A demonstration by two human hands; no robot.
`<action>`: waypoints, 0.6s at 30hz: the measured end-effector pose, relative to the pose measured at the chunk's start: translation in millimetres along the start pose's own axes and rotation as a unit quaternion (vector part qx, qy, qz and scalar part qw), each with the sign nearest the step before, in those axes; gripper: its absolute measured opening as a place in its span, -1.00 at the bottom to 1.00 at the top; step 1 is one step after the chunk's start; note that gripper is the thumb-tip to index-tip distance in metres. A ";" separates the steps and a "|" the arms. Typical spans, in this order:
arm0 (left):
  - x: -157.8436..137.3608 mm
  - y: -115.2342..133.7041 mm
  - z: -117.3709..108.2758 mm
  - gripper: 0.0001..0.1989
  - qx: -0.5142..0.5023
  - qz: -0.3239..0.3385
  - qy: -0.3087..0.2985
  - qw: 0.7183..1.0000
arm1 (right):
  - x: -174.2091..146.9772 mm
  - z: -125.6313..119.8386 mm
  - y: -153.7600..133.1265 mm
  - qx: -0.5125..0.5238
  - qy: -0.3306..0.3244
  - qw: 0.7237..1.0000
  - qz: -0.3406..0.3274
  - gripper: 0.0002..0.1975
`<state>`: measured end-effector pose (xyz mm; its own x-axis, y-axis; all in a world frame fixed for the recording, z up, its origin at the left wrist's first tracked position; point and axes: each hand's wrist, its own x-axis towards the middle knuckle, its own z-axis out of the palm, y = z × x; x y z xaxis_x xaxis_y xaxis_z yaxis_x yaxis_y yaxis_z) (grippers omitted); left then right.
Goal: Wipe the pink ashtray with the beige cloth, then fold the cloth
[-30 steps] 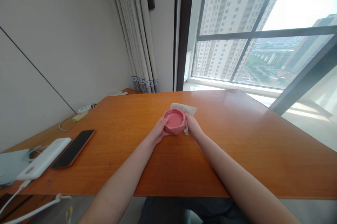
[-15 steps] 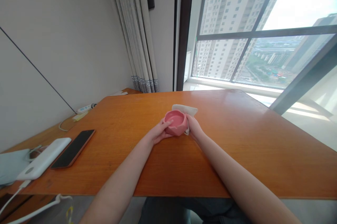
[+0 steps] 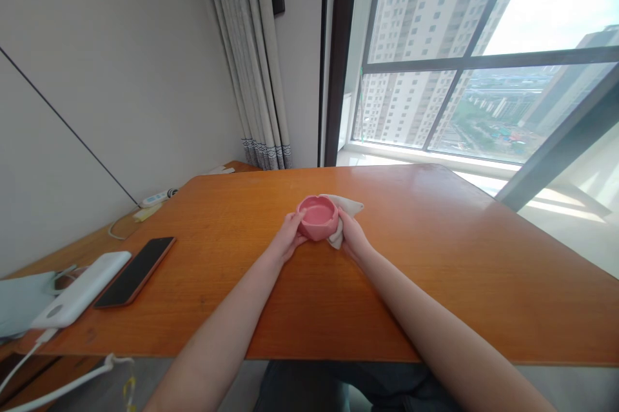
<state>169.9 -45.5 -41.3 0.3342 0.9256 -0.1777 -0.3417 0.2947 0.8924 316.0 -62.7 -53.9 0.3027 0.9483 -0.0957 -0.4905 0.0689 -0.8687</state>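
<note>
A pink bowl [image 3: 318, 230] with a wavy, notched rim is held over the middle of the wooden table, its inside facing up toward me. My left hand [image 3: 289, 236] grips its left side, thumb at the rim and fingers underneath. Against the bowl's right side, my right hand [image 3: 353, 232] is closed on a whitish cloth [image 3: 349, 206]. Part of this cloth spreads out behind the bowl and part hangs below between bowl and hand. The fingertips of my right hand are hidden by the cloth and bowl.
On the table [image 3: 232, 309] at left lie a black-screened phone [image 3: 135, 272] and a white power bank [image 3: 81, 289] with a cable plugged in. A power strip [image 3: 155, 198] sits by the wall. Beyond the table are a curtain [image 3: 258, 77] and a large window [image 3: 435, 102].
The bowl has shifted slightly left and tilted a little flatter. My left thumb has moved from inside the bowl toward its rim. More cloth shows below, beside my right hand.
</note>
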 end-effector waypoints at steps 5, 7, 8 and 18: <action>-6.6 -2.5 2.5 -0.49 -0.001 -0.039 -0.098 0.994 | 4.5 -5.4 -5.2 -0.002 0.006 0.999 0.038 -0.75; -5.5 -4.9 4.8 -0.50 -0.024 -0.014 -0.083 0.996 | 1.8 -2.2 -4.6 0.002 -0.009 0.999 0.030 -0.72; -4.1 -6.1 5.8 -0.50 -0.039 0.006 -0.062 0.997 | -0.5 0.4 -3.7 0.003 -0.024 1.000 0.020 -0.71; 1.9 -6.1 4.6 -0.58 -0.050 0.055 0.017 0.997 | -5.0 4.4 3.8 0.061 -0.015 0.998 0.012 -0.73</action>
<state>176.7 -46.6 -45.1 0.2613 0.9604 -0.0967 -0.4608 0.2121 0.8618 309.0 -65.8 -54.6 0.2662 0.9588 -0.0990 -0.5935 0.0821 -0.8006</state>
